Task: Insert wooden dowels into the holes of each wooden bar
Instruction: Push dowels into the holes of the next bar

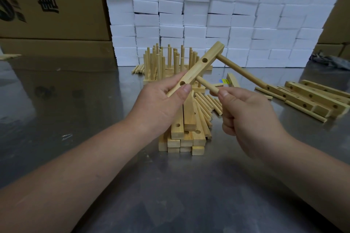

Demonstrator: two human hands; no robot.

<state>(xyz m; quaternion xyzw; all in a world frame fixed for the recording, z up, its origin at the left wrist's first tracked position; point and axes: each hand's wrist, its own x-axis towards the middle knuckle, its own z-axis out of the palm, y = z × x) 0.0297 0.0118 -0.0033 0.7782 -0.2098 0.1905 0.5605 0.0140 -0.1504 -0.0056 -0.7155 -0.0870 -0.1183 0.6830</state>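
At the counter's [75, 100] centre, the left hand [161, 104] grips a wooden bar [195, 68] slanting toward 1 o'clock. The right hand [246, 115] pinches a dowel [206, 85] whose far end meets the bar's hidden underside. The hands cover part of the bar stack [189, 138], and the cardboard boxes [47, 5] at 10 o'clock are cut off, contents unseen.

White foam blocks [217, 15] stacked, cardboard boxes [51, 5] behind

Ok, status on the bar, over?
Left hand grips bar, first dowel seated at far end. Right hand pinches second dowel, tip at bar. Nothing blocking.
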